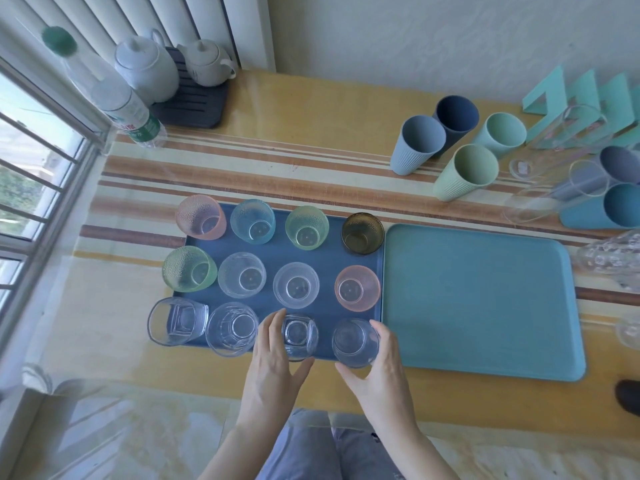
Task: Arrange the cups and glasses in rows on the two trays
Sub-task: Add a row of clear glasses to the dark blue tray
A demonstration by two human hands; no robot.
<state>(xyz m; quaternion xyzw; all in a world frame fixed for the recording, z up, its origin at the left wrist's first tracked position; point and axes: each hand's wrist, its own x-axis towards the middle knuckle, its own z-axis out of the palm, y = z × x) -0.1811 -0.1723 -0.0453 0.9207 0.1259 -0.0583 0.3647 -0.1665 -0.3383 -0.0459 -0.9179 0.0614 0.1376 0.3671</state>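
A dark blue tray (322, 259) carries three rows of glasses: tinted ones at the back, clear and tinted in the middle, clear at the front. My left hand (273, 355) curls around a small clear glass (299, 336) in the front row. My right hand (379, 362) wraps a clear tumbler (355, 341) at the front right corner. Both glasses stand on the tray. The light blue tray (478, 299) to the right holds nothing. Tall ribbed cups (464, 171) in blue and green stand behind it.
Clear glasses and blue cups (616, 202) crowd the table's right edge, beside teal stands (588, 95). Two white teapots (207, 62) on a dark mat and a plastic bottle (121, 102) stand at the back left by the window. My knees show below the table edge.
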